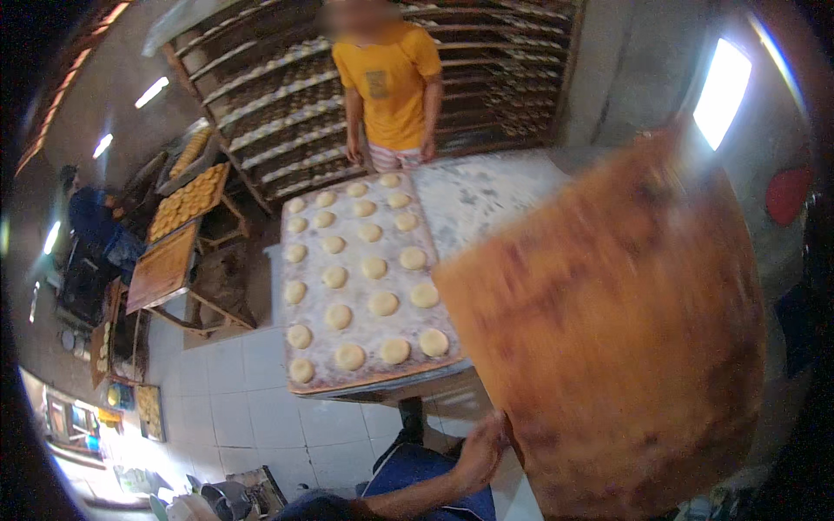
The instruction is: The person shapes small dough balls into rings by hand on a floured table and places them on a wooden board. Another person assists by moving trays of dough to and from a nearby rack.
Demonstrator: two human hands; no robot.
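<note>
My left hand point(482, 450) is closed on the near left edge of a large brown wooden board point(608, 347). The board is held up and tilted on the right side, blurred by motion, with dark stains on its face. My right hand does not show; the board hides much of that side. Left of the board, a floured tray point(352, 247) lies on the table with rows of round, flattened dough pieces point(383, 303) on it. The raised board's left edge overlaps the tray's right side in the picture.
A flour-dusted table top point(473, 187) extends behind the board. Across it stands a person in a yellow shirt point(391, 82), before a tall rack point(287, 113) of loaded shelves. At left are a low wooden table point(165, 265), trays of golden baked rounds point(187, 204) and another person point(95, 213).
</note>
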